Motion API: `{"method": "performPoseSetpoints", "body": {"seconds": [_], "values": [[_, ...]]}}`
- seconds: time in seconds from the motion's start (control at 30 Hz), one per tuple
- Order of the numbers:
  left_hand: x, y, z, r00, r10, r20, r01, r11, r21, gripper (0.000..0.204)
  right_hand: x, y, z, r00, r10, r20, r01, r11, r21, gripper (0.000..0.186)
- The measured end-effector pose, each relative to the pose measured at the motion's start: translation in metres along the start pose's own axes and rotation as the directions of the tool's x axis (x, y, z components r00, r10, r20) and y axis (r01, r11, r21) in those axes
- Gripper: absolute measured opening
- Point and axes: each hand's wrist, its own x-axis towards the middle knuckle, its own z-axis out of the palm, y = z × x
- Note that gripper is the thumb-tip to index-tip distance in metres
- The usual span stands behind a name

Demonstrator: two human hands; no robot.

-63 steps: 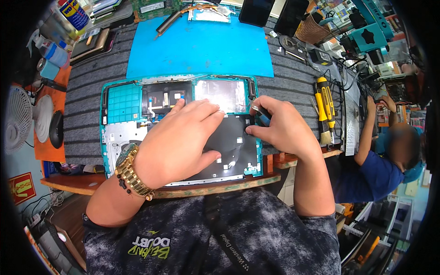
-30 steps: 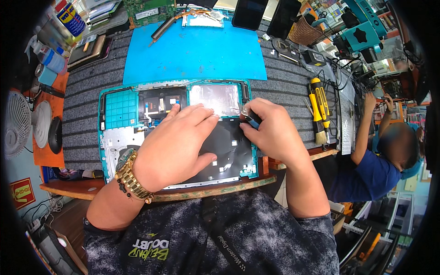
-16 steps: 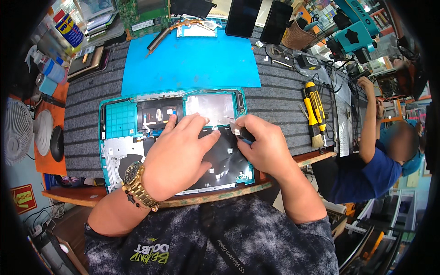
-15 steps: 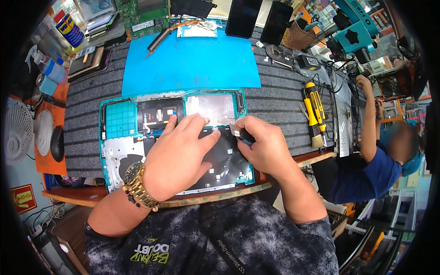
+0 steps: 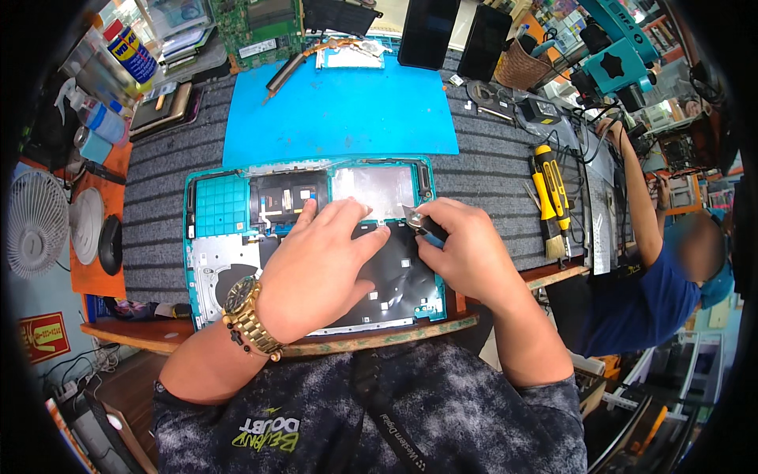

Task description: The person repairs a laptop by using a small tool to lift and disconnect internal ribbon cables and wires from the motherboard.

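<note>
An opened laptop casing (image 5: 223, 246), teal-edged with black film and silver plates, lies at the bench's front edge. My left hand (image 5: 320, 265) rests palm down across its middle, fingers spread over the black film and beside the touchpad's underside (image 5: 276, 203). My right hand (image 5: 466, 237) is closed around small pliers (image 5: 414, 220) with metal jaws and a dark blue handle. Their tip meets the casing near the lower right corner of the clear plate area (image 5: 371, 189). What the jaws touch is too small to tell.
Beyond the casing lies a blue mat (image 5: 339, 118) with a copper heat pipe (image 5: 296, 67) at its far edge. Yellow-handled screwdrivers and a brush (image 5: 553, 197) lie to the right. A fan (image 5: 35, 225) stands left. Another person (image 5: 639, 292) works at the far right.
The whole view has shifted slightly, moving the scene to the right. The pliers in my right hand are tilted differently and show more of their jaws. My left hand stays on the casing.
</note>
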Motion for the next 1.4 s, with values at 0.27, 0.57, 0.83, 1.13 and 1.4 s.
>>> {"method": "performPoseSetpoints", "body": {"seconds": [0.27, 0.57, 0.83, 1.13, 1.4], "values": [[-0.002, 0.001, 0.0, 1.0, -0.005, -0.007, 0.004, 1.0, -0.01, 0.076, -0.001, -0.005, 0.014, 0.995, 0.074, -0.063, -0.076, 0.996, -0.038, 0.027], [-0.001, 0.003, 0.0, 1.0, -0.023, -0.019, 0.023, 1.0, -0.016, 0.075, 0.007, 0.006, 0.004, 0.996, -0.088, 0.001, 0.088, 0.994, 0.07, 0.027], [-0.002, 0.002, 0.001, 0.999, -0.019, -0.038, 0.018, 0.999, -0.032, 0.074, 0.011, 0.015, -0.007, 0.966, -0.21, 0.153, 0.22, 0.974, -0.049, 0.039], [0.004, 0.002, 0.0, 0.999, -0.048, -0.013, 0.047, 0.997, -0.064, 0.063, 0.006, 0.01, 0.001, 0.991, -0.129, 0.045, 0.13, 0.991, -0.017, 0.037], [-0.002, 0.001, -0.001, 1.0, 0.028, -0.014, -0.028, 0.999, -0.02, 0.067, 0.004, 0.004, 0.006, 0.998, -0.05, -0.023, 0.051, 0.998, 0.022, 0.031]]}}
